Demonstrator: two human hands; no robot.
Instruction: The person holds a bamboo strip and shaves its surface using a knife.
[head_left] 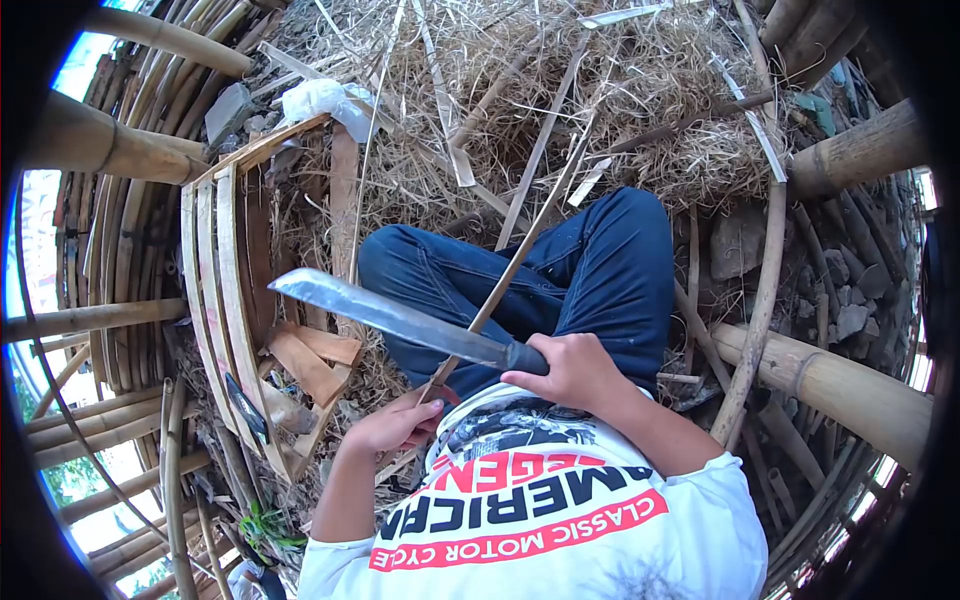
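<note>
My right hand (pixel 570 370) is wrapped round the dark handle of a machete (pixel 400 315). Its broad, worn blade points left across my lap and crosses a long, thin bamboo strip (pixel 525 250). Low at my left side, my left hand (pixel 398 424) has its fingers closed round the near end of that strip. From there the strip slants up and away between my knees, over the dark blue trousers (pixel 615 260). Blade and strip overlap just in front of my shirt.
A wooden slatted crate (pixel 205 290) stands on the left, with wood pieces (pixel 310 360) beside it. Dry shavings (pixel 650 130) and loose strips cover the ground ahead. A white plastic bag (pixel 325 103) lies beyond the crate. Thick bamboo poles (pixel 830 385) flank me on both sides.
</note>
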